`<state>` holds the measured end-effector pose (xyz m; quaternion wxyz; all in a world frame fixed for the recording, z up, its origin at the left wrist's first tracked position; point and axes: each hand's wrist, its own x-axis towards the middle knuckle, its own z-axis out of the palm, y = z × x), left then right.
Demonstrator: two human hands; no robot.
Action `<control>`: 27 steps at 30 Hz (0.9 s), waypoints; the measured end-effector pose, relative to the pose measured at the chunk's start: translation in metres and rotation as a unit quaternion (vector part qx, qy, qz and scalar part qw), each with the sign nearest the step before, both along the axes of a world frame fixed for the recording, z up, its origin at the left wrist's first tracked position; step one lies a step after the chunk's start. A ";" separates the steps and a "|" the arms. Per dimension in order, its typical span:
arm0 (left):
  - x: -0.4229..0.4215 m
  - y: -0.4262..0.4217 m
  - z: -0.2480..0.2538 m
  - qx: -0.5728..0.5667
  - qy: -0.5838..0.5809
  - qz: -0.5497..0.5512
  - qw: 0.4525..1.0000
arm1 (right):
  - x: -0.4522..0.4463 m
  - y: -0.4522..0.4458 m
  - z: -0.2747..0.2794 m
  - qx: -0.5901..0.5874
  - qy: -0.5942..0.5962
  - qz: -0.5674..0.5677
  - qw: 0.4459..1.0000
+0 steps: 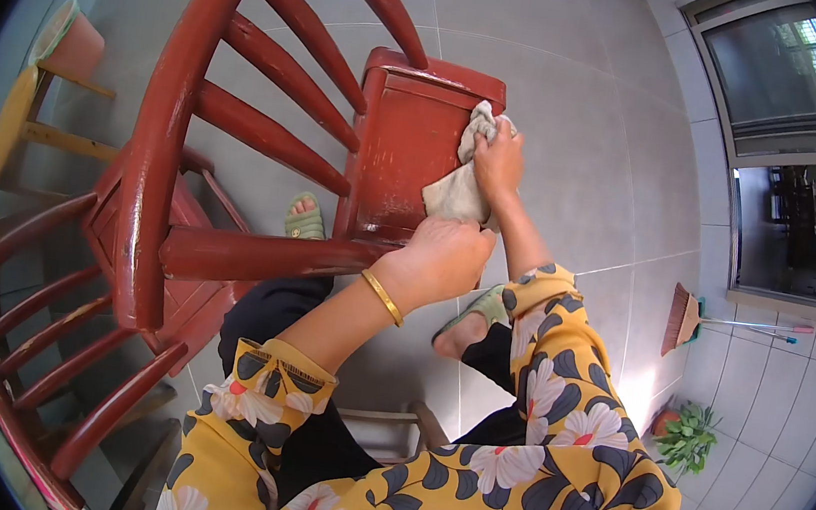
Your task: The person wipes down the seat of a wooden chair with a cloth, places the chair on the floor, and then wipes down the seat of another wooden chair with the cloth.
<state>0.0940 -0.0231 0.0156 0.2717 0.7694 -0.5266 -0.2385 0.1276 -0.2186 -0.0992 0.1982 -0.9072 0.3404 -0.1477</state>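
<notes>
Chair (157, 126), red wood, stood upright before the person, its back of 3 visible slats (270, 142) on the person's left; judged a handy placing, since the seat (400, 168) was open to reach from its near and right sides. 2nd red chair (191, 306) stood at the person's left, partly covered by the 1st. Beyond it was 1 wooden stool (12, 129), with a pink bucket (82, 45) near it. Cloth (457, 198), pale and creased, was at the seat's right edge: bunched at its far end, flatter at its near end (bunching probably gave a thicker fold to hold). Left hand (443, 254) was curled at the cloth's near end, by the seat's near right corner; whether its fingers gripped or merely pressed, could not tell. Right hand (499, 160) had its fingers closed around the bunched part, wrist outside the seat edge, likely for a straighter reach. Gold bangle (383, 298) circled the left wrist.
</notes>
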 end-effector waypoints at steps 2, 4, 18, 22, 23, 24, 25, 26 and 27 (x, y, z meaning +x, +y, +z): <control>-0.003 -0.003 -0.004 0.029 -0.026 -0.028 0.999 | 0.035 -0.018 -0.002 -0.022 -0.002 0.001 1.000; -0.003 -0.005 -0.008 0.039 -0.026 -0.027 0.999 | 0.056 -0.031 -0.004 -0.015 0.005 -0.003 1.000; -0.011 -0.016 -0.002 0.008 -0.039 0.003 0.999 | -0.112 0.035 0.004 0.103 0.065 0.053 0.991; -0.016 -0.017 -0.001 0.070 -0.024 -0.074 0.994 | -0.068 0.018 -0.011 0.060 -0.020 0.008 0.998; -0.015 -0.016 0.002 0.057 -0.021 -0.080 0.995 | -0.052 0.008 -0.014 0.060 -0.020 0.001 0.998; -0.016 -0.015 0.002 0.044 -0.017 -0.086 0.995 | -0.036 -0.002 -0.014 0.059 -0.020 -0.007 0.998; -0.017 -0.015 0.001 0.046 -0.014 -0.086 0.995 | -0.018 -0.012 -0.014 0.055 -0.012 -0.015 0.998; -0.018 -0.015 -0.001 0.039 -0.029 -0.072 0.996 | -0.001 -0.021 -0.013 0.051 -0.003 -0.023 0.998; -0.018 -0.016 -0.003 0.032 -0.046 -0.058 0.997 | 0.016 -0.027 -0.010 0.044 0.010 -0.040 0.998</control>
